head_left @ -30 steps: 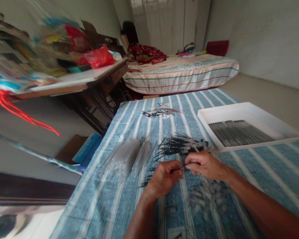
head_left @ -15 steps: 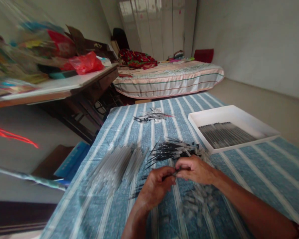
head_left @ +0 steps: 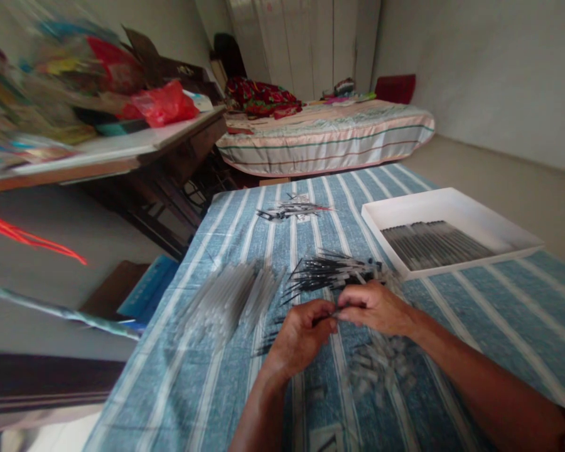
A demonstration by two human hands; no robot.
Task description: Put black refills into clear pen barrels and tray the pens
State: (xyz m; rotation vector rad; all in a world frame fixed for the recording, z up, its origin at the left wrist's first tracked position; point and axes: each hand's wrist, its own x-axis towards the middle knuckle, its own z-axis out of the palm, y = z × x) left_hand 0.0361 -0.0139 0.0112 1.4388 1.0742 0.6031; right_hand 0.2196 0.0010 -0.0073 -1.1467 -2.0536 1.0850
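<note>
My left hand (head_left: 306, 333) and my right hand (head_left: 374, 307) meet over the striped cloth, fingertips pinched on a small dark piece between them, too small to make out. Just beyond them lies a pile of black, thin-tipped pieces (head_left: 327, 273). Left of my hands are rows of translucent grey tubes (head_left: 226, 295). Small clear caps (head_left: 383, 364) are scattered below my right hand. Some dark thin pieces (head_left: 268, 342) show partly behind my left wrist.
A white box (head_left: 461, 204) at the right holds a row of dark-tipped tubes (head_left: 437, 245). A small heap of thin parts (head_left: 294, 208) lies at the table's far end. Beyond stand a bed (head_left: 329, 141) and a cluttered side desk (head_left: 117, 150).
The view has shifted slightly, so the table and box appear higher. My hands remain together, pinching at the same spot over the cloth.
</note>
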